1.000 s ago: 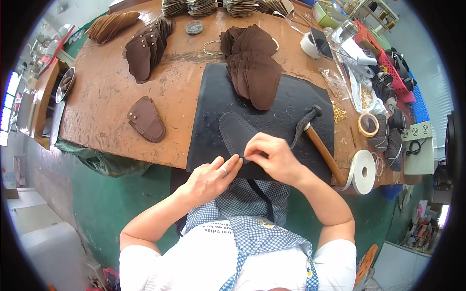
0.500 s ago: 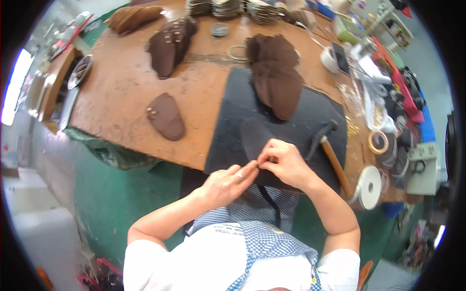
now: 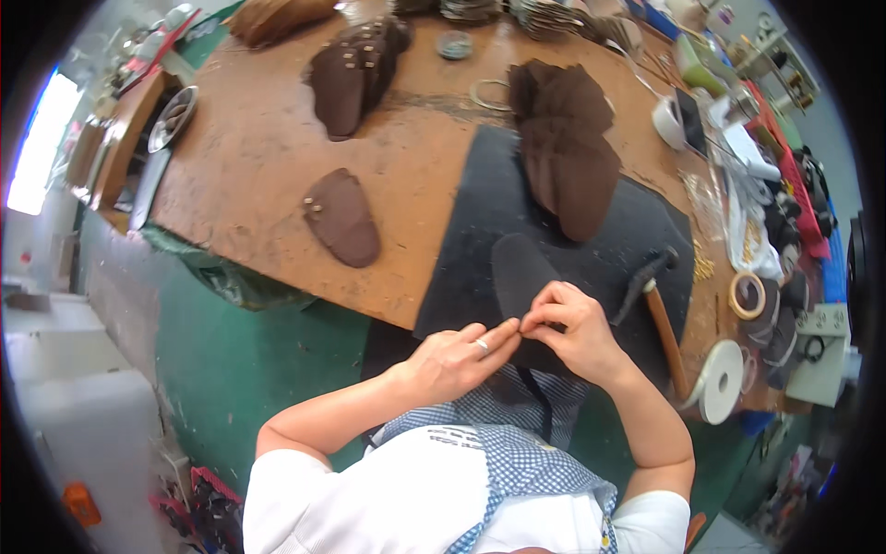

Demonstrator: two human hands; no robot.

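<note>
A dark rounded piece, hard to tell from the black mat, lies in front of my hands. With fingers pinched together over its near end, my right hand has something too small to name at the fingertips. My left hand, a ring on one finger, lies with its fingers stretched out and their tips meeting the right hand's pinch. Beyond them, a stack of brown shoe-upper pieces overlaps the mat's far edge. A hammer with a wooden handle lies to the right of my right hand.
One brown piece with small brass fittings lies left of the mat, with a similar stack behind it. Brass bits, a tape roll and a white spool sit at the right. A metal dish stands far left.
The whole scene has shifted to the right in the picture. Both hands keep nearly the same pose at the near end of the dark piece, fingertips still together.
</note>
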